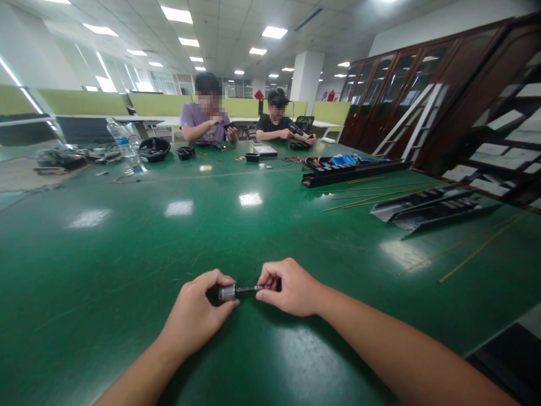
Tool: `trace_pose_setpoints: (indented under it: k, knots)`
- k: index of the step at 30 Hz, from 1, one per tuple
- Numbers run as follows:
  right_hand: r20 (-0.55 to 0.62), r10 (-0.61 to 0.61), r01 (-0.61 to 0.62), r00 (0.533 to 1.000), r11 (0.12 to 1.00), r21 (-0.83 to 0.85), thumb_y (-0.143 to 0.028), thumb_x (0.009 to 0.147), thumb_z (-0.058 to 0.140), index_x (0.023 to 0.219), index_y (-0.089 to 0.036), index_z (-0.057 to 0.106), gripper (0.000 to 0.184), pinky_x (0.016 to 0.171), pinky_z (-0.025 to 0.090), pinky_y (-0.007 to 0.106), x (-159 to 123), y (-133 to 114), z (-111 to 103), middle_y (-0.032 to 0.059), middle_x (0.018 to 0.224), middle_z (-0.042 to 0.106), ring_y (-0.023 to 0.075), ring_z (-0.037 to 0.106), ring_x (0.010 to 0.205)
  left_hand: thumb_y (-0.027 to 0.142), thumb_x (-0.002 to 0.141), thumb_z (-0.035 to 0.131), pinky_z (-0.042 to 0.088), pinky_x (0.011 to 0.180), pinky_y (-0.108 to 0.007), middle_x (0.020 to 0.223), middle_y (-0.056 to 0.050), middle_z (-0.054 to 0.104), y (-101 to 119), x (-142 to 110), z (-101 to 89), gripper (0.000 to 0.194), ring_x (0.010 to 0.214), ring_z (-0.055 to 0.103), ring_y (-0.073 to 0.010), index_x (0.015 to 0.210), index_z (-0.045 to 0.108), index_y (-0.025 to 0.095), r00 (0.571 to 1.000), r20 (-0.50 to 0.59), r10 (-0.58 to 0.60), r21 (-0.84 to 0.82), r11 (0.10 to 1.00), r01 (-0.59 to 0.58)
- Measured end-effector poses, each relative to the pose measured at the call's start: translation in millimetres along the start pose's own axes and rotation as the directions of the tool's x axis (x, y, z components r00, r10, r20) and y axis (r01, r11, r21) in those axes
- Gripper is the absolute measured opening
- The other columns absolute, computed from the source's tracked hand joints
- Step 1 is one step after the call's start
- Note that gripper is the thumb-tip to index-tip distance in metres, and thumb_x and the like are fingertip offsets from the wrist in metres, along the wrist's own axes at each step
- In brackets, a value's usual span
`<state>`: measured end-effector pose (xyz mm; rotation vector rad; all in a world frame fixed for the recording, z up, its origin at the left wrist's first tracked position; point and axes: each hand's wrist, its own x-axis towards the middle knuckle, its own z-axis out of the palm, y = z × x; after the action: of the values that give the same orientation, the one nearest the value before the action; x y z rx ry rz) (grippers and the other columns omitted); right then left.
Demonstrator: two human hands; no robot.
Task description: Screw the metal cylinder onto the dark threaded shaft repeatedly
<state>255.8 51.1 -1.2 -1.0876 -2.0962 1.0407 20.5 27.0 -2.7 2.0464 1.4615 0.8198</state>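
While the left hand (194, 310) and right hand (291, 288) hold a silver-capped rod (239, 291), their fingers (270, 272) close on it.

Assembly workshop, green-matted workbench (177, 237), ceiling panel lights (274, 32), green desk partitions (158, 104), glass-fronted wooden cabinets (389, 96)

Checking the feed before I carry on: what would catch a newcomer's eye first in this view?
At bottom centre, the left hand and right hand pinch a small metal cylinder with a black shaft over the green tabletop. At the table's far end sit a person in lilac and a person in black. To the right lie long black trays and thin rods.
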Motion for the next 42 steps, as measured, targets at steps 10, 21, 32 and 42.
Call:
trace_pose_setpoints:
  k: [10, 21, 32, 42]
  knots:
    - [0.005, 0.017, -0.017, 1.0, 1.0, -0.007, -0.026, 0.076, 0.071, 0.081, -0.015, 0.065, 0.014, 0.058, 0.047, 0.022, -0.5, 2.9, -1.7, 0.0005, 0.068, 0.065, 0.0118, 0.059, 0.06, 0.026, 0.074, 0.072, 0.05, 0.081, -0.03, 0.093, 0.001, 0.072, -0.1, 1.3, 1.1, 0.017, 0.088, 0.068, -0.0186, 0.088, 0.064, 0.023, 1.0, 0.004, -0.018, -0.01, 1.0, 0.018]
    - [-0.002, 0.022, -0.022, 1.0, 1.0, -0.003, -0.026, 0.077, 0.071, 0.081, -0.015, 0.065, 0.013, 0.059, 0.048, 0.023, -0.8, 4.1, -1.5, 0.0012, 0.069, 0.066, 0.0122, 0.06, 0.061, 0.026, 0.073, 0.072, 0.05, 0.081, -0.031, 0.093, 0.001, 0.072, -1.1, 0.6, -1.0, 0.017, 0.087, 0.068, -0.0184, 0.087, 0.064, 0.023, 0.999, 0.001, -0.034, -0.023, 0.999, 0.034]
    - [-0.014, 0.057, -0.057, 0.998, 0.997, -0.052, -0.026, 0.076, 0.071, 0.08, -0.016, 0.065, 0.013, 0.055, 0.045, 0.022, -0.6, 6.6, -1.5, 0.0001, 0.067, 0.065, 0.0119, 0.06, 0.059, 0.029, 0.074, 0.073, 0.049, 0.078, -0.03, 0.091, 0.003, 0.072, -1.2, 4.2, -1.3, 0.017, 0.085, 0.068, -0.0179, 0.088, 0.064, 0.023, 0.998, -0.001, -0.062, 0.005, 0.998, 0.062]
    - [0.107, 0.005, -0.006, 0.994, 1.0, 0.01, -0.029, 0.075, 0.072, 0.079, -0.015, 0.064, 0.017, 0.055, 0.045, 0.021, -4.5, -0.9, -2.1, -0.001, 0.064, 0.062, 0.0108, 0.058, 0.057, 0.034, 0.074, 0.075, 0.049, 0.077, -0.029, 0.089, 0.003, 0.071, -2.7, 5.1, -2.2, 0.022, 0.084, 0.067, -0.018, 0.091, 0.064, 0.024, 0.994, 0.008, -0.11, -0.04, 0.993, 0.11]
